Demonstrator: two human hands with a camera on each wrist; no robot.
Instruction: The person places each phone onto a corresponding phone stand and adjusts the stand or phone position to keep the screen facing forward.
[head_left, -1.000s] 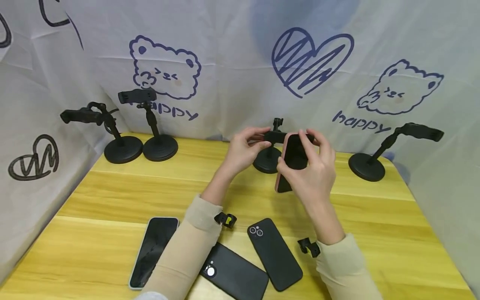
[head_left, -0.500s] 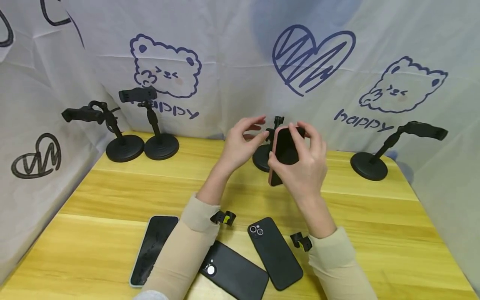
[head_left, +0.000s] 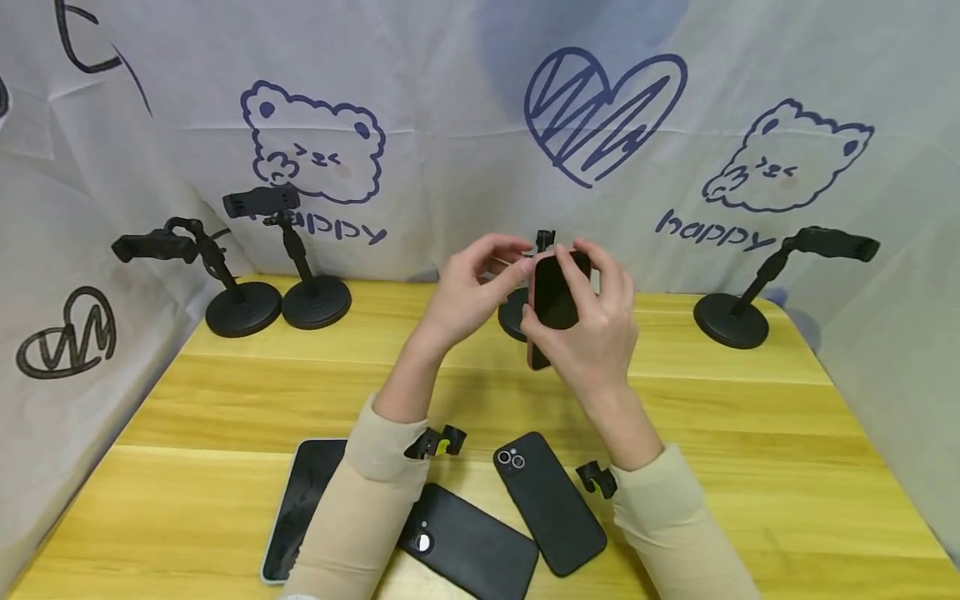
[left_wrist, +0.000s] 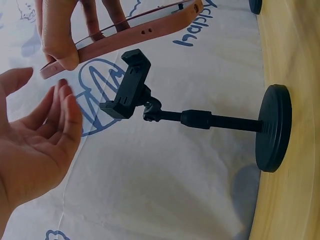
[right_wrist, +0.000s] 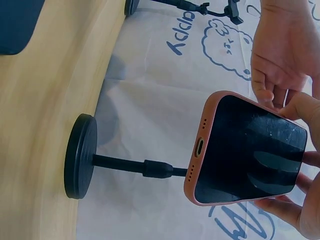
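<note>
A smartphone (right_wrist: pixel 245 150) in a pink case is in my right hand (head_left: pixel 596 333), held by its edges between thumb and fingers, screen toward me. Behind it stands a black phone stand (left_wrist: pixel 197 119) with a round base. Its clamp (left_wrist: pixel 131 87) is tilted with nothing in it, and the phone hides it in the head view. In the left wrist view the phone's lower edge is apart from the clamp. My left hand (head_left: pixel 468 296) is beside the phone's left edge, fingers loosely bent and thumb apart, holding nothing.
Two more phone stands (head_left: pixel 315 300) are at the back left, another stand (head_left: pixel 731 321) at the back right. Near the front lie a black-cased phone (head_left: pixel 551 504), a second dark phone (head_left: pixel 472 546) and a light-edged phone (head_left: pixel 307 500), partly under my left sleeve. A white cloth (head_left: pixel 450 167) hangs behind.
My left hand has come off the stand's clamp and drawn slightly left. The phone in my right hand has moved left and slightly up, now covering the clamp in the head view.
</note>
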